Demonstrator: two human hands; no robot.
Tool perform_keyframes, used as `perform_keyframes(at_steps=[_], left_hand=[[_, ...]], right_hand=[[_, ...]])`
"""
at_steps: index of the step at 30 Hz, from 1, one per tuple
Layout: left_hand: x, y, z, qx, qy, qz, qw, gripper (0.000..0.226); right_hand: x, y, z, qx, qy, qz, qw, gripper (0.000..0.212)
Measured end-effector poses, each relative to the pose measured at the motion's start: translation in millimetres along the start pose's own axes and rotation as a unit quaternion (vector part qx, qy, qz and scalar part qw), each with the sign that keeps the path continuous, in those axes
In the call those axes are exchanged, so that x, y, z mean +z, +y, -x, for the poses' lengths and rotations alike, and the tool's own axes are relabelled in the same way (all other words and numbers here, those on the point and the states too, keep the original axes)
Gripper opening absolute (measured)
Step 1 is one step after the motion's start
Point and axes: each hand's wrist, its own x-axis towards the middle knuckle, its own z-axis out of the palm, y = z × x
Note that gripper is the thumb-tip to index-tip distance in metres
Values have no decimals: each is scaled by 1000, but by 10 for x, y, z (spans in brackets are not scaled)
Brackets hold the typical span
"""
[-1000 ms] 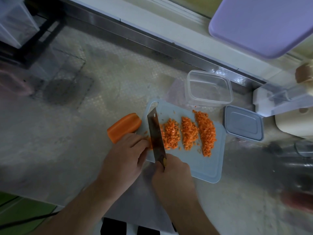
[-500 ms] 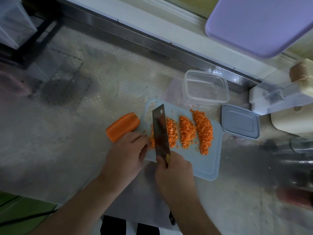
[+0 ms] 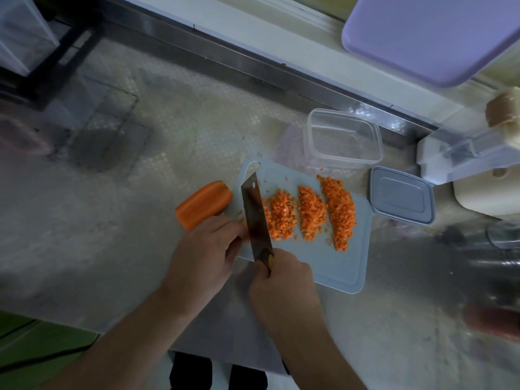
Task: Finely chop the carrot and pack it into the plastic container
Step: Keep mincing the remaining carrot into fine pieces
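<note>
On the pale blue cutting board [image 3: 332, 266] lie three rows of finely chopped carrot [image 3: 309, 215]. A thick carrot chunk [image 3: 202, 204] lies on the counter just left of the board. My right hand [image 3: 284, 277] grips the handle of a cleaver [image 3: 254, 209], whose blade stands on the board's left part beside the leftmost row. My left hand [image 3: 205, 249] curls over small carrot strips right against the blade; the strips are mostly hidden under the fingers. The clear plastic container [image 3: 343, 139] stands open behind the board, with nothing in it.
The container's grey lid [image 3: 401, 199] lies right of the board. A white appliance [image 3: 472, 153] and a cream-coloured object [image 3: 489, 192] stand at the right edge. A lilac tray [image 3: 427, 32] hangs over the back right. A metal rail [image 3: 253, 66] borders the counter's back.
The cleaver rose and tilted half a second ago and has come down again on the board's left part next to my left hand. The view shifted slightly.
</note>
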Motion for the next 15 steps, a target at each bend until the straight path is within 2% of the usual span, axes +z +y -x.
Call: perform_keyframes(at_steps=[6,12,15], left_hand=[[-38,8,-29,-5,-20,10,1000,21],[27,37,-120,-28,-11,27,999,16],[31,56,-121,-42,-7,37,998,14]], right_hand=[[76,-60,10,24,-15,-2,1000,11],[-40,48,-8,-15,51,-46,998,21],[-112,72,-13,-27,49,-35,998,25]])
